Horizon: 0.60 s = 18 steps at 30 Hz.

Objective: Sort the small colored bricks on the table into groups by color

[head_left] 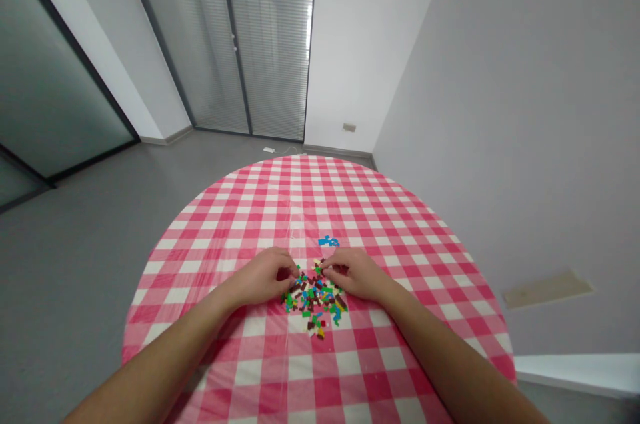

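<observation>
Both bare forearms come in from the bottom corners; hands meet at frame centre, just above a scattered pile of small multicoloured plastic bricks (313,297) (green, brown, blue, yellow, red, white).

Left hand (257,277): fingers curled and drawn narrow, left fingertips (289,263) touching the pile's upper left edge. Can't tell if they hold a brick.

Right hand (353,274): also narrow, right fingertips (325,264) at the pile's upper edge. Same, grip not resolvable.

Small cluster of blue plastic bricks (329,241) sits apart, just above the hands.

All of it lies on a round table with a glossy red-and-white gingham cover (240,211), pile roughly central, nearer the bottom of the table in frame.

Beyond: grey floor (75,291) at left; white wall (500,111) at right; glass door with closed grey blinds (270,44) at top centre; dark-framed glass panel (50,64) at upper left. Small white adapter (269,149) on the floor just past the table's far edge; beige wall plate (349,127) right of the door.
</observation>
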{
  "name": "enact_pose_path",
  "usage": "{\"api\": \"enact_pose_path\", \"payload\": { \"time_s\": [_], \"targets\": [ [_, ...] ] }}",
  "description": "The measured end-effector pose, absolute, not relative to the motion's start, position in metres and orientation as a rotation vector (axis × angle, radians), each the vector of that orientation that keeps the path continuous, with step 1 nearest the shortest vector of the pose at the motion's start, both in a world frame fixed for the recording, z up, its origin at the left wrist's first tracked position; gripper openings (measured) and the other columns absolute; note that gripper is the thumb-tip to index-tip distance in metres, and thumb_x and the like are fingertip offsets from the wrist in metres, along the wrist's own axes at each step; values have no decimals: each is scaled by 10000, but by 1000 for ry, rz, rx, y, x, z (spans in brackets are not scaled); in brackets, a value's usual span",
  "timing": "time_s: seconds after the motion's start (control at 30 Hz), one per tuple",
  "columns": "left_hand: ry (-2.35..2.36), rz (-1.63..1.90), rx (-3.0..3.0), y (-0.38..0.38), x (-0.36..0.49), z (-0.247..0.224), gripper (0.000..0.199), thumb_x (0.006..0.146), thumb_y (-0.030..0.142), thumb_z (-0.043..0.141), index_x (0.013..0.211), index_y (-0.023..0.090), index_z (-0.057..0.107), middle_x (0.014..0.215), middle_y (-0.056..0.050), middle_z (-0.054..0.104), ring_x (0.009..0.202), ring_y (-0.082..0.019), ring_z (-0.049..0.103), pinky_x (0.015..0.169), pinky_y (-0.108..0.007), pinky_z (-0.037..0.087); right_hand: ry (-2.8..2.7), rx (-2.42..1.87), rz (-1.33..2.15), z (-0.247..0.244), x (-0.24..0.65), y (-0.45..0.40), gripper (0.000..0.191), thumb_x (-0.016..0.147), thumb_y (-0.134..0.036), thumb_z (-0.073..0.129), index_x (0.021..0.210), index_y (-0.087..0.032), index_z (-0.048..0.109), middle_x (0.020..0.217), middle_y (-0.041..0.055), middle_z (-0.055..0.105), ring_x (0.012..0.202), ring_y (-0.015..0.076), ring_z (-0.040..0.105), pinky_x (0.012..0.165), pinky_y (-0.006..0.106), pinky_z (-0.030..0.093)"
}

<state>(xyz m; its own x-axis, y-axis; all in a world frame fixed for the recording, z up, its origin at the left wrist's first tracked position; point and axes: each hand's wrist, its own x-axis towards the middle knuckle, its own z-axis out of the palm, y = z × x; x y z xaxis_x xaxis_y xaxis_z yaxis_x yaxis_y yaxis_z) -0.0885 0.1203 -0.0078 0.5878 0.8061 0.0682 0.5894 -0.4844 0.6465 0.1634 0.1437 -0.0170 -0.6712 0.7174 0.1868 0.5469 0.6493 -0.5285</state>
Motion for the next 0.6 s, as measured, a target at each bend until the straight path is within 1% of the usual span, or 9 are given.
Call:
{"api": "enact_pose_path", "payload": {
  "time_s": [0.17, 0.43, 0.6],
  "targets": [
    [1099, 498, 2274, 119, -88, -8, 104, 790, 197, 622, 827, 193, 719, 814, -38, 678, 798, -177, 598, 753, -289, 443, -2581, -899, 662, -12, 156, 138, 169, 872, -228, 570, 927, -219, 729, 829, 22, 729, 735, 147, 631, 674, 237, 417],
    [1105, 480, 2325, 117, -82, -10, 91, 807, 231, 641, 762, 179, 700, 765, -32, 650, 768, -169, 579, 724, -273, 422, -2580, -919, 659, -13, 156, 138, 176, 881, -211, 543, 877, -209, 718, 791, 17, 717, 704, 137, 617, 658, 232, 408],
    [1098, 493, 2336, 114, -79, -10, 73, 813, 231, 647, 828, 189, 704, 807, -30, 662, 814, -173, 580, 748, -273, 415, -2567, -907, 652, -16, 156, 138, 165, 867, -210, 558, 896, -212, 721, 815, 24, 725, 719, 147, 631, 669, 234, 422]
  ]
}}
